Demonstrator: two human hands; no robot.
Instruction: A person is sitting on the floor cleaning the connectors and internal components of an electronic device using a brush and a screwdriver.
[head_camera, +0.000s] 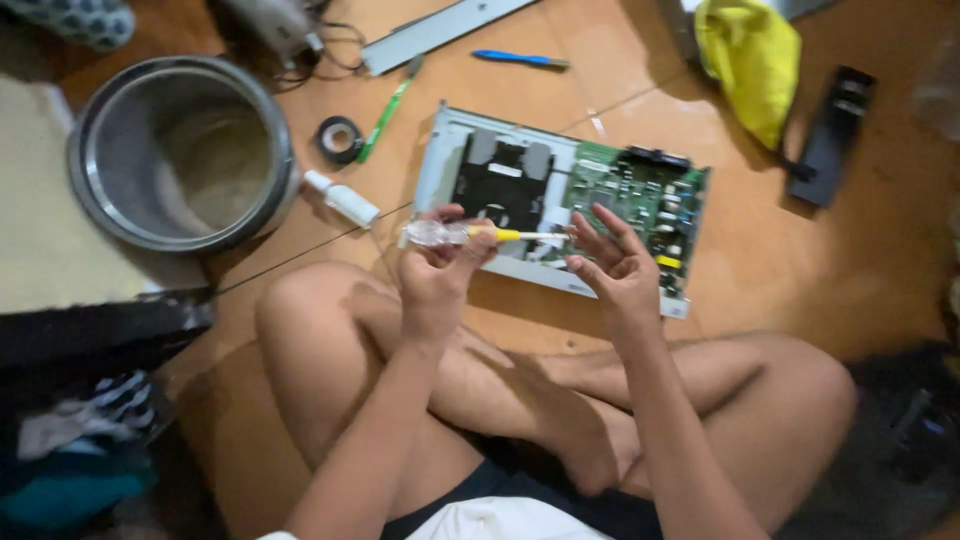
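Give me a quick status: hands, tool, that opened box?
Left hand grips clear-handled screwdriver. Right hand open, fingers at its tip. Opened device on floor beyond, green circuit board exposed. Nothing between.

You sit cross-legged on the floor with bare knees spread wide, both forearms rising from your lap toward the middle of the view. Your left hand (437, 268) is raised with the wrist straight, its fingers curled shut around a slim tool with a clear handle (432, 234), pinched near the fingertips and held level. Your right hand (612, 272) stands just beside the tool's far end, palm turned inward toward the left hand, fingers spread and loosely bent, gripping nothing.
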